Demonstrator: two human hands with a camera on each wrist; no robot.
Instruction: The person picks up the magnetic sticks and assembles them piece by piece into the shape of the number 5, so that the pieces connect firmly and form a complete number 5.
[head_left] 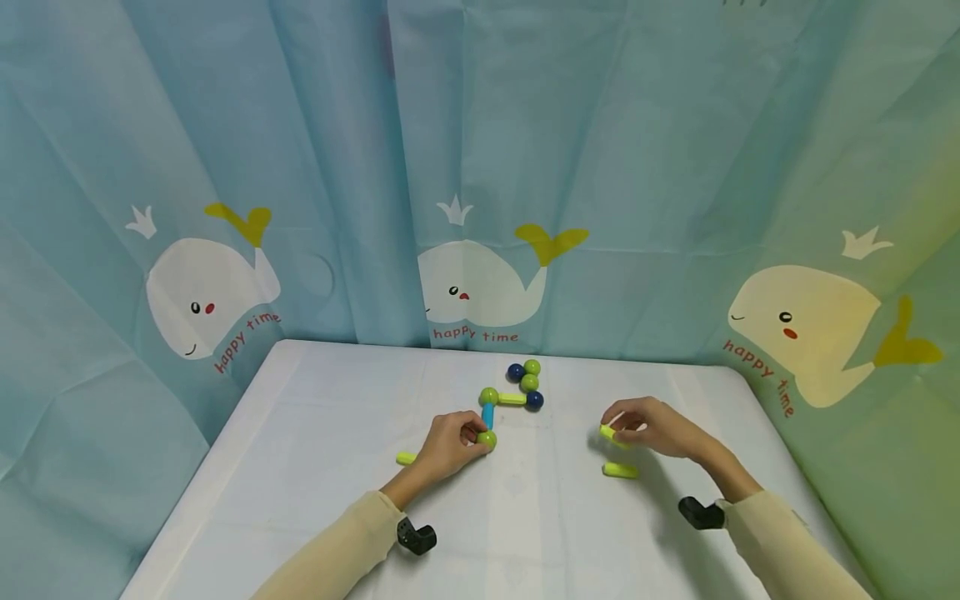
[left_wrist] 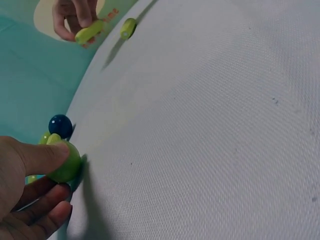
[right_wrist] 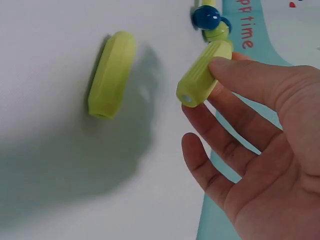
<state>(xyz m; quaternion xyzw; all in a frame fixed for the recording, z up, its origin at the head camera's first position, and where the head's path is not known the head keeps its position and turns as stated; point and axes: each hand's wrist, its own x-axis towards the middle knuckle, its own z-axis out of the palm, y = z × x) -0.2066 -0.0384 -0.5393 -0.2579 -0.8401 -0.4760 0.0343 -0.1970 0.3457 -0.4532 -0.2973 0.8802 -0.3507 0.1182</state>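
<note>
My left hand (head_left: 448, 448) pinches a green ball (head_left: 487, 440) at the near end of a blue rod (head_left: 488, 416). That rod runs away to a second green ball (head_left: 489, 396), from which a yellow-green rod (head_left: 513, 399) reaches right to a dark blue ball (head_left: 535, 401). At the right, my right hand (head_left: 651, 427) holds another yellow-green rod (right_wrist: 204, 75) between thumb and fingers, raised above the table. Below it lies a similar yellow-green rod (right_wrist: 112, 75), apart from the hand. The right wrist view shows a small pale spot in the held rod's end.
Behind the joined pieces sit a dark blue ball (head_left: 516, 372) and two green balls (head_left: 529, 382). One yellow-green rod (head_left: 406, 458) lies left, partly behind my left wrist. A whale-print curtain (head_left: 480, 167) stands beyond the white table (head_left: 322, 392).
</note>
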